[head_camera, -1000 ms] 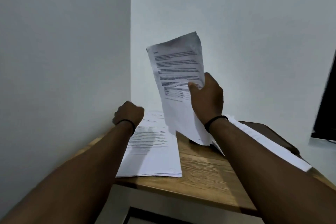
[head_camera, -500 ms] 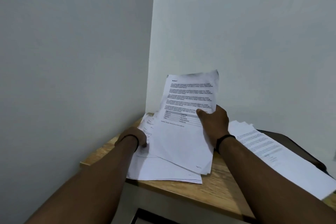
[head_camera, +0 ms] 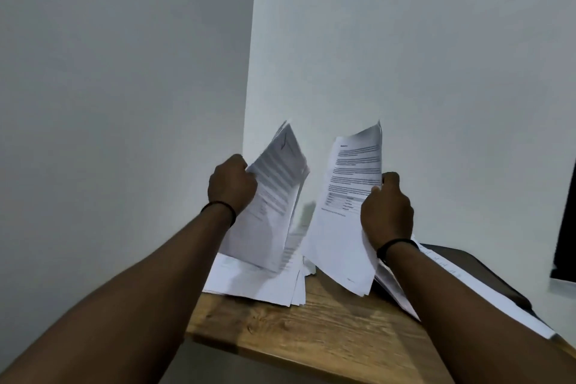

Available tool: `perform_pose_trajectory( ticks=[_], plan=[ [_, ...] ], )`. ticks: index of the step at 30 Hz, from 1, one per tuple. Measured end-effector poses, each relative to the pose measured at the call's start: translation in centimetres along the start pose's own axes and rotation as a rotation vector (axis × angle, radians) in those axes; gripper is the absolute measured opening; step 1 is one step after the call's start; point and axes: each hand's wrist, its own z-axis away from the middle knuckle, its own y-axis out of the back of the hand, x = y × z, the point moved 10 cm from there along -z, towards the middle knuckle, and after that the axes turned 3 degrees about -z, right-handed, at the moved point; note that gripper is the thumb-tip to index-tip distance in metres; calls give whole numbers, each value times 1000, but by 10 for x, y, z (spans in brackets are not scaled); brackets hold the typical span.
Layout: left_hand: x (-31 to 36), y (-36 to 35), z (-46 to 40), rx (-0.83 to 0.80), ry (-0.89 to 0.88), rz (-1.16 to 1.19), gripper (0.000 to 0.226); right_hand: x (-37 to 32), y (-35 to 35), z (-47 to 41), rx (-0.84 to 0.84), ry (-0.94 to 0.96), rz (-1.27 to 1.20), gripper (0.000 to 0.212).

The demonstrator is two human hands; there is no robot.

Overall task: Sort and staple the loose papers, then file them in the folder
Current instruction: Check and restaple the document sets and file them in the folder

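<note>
**Two sheaves up, sorting under way**

Since half a second ago, both bundles have come off the desk: I now hold a blurred sheaf of printed white sheets (head_camera: 274, 196) in my left hand (head_camera: 232, 187), where that hand was pressing paper flat before, and my right hand (head_camera: 386, 209) has swung its white printed page with a small table (head_camera: 346, 206) from the middle out towards 3 o'clock.

My left fingers are curled shut on the left edge of the sheaf. On the right, thumb and fingers pinch the page's right edge.

Below, at 6 o'clock from the sheaf, a fanned stack of loose white papers (head_camera: 258, 280) lies on the light wooden desk (head_camera: 311, 333). At 4 o'clock, a further strip of white sheets (head_camera: 467, 284) rests over a dark, flat folder-like object (head_camera: 486, 271); I cannot tell for sure what it is. No stapler shows.

My worry: the left sheaf is gripped at one edge only, so a quick swing could let inner sheets slide out and mix with the stack. That stack overhangs the desk's near edge and a brushing forearm could push it off.
</note>
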Motion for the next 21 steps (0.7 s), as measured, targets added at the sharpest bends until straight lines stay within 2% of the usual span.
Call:
perform_pose_trajectory(
  ticks=[3, 5, 6, 8, 10, 13, 15, 17, 19, 21],
  plan=[
    [23, 17, -11, -2, -57, 251, 17, 1, 26, -4, 43, 0, 36, 16],
    [24, 15, -16, -75, -20, 508, 17, 10, 33, -7, 48, -61, -8, 16],
    [26, 9, -15, -140, 26, 669, 12, 15, 36, -8, 39, -101, -70, 17],
    [33, -10, -3, -324, 139, 961, 24, 29, 29, -9, -13, -205, -241, 18],
    [42, -34, 13, -480, 216, 1123, 34, 34, 15, -6, -101, -266, -459, 14],
    [58, -71, 37, -634, 301, 1201, 49, 24, 8, 3, -249, -326, -781, 23],
    [60, -88, 47, -655, 326, 1190, 45, 16, 5, 6, -323, -357, -901, 34],
    [58, -97, 53, -594, 324, 1111, 33, 11, 0, 5, -407, -369, -959, 41],
    [56, -94, 54, -470, 289, 970, 21, 10, -3, 4, -501, -365, -990, 65],
    [54, -90, 54, -364, 253, 871, 15, 12, -2, 0, -560, -325, -1004, 73]
  ],
)
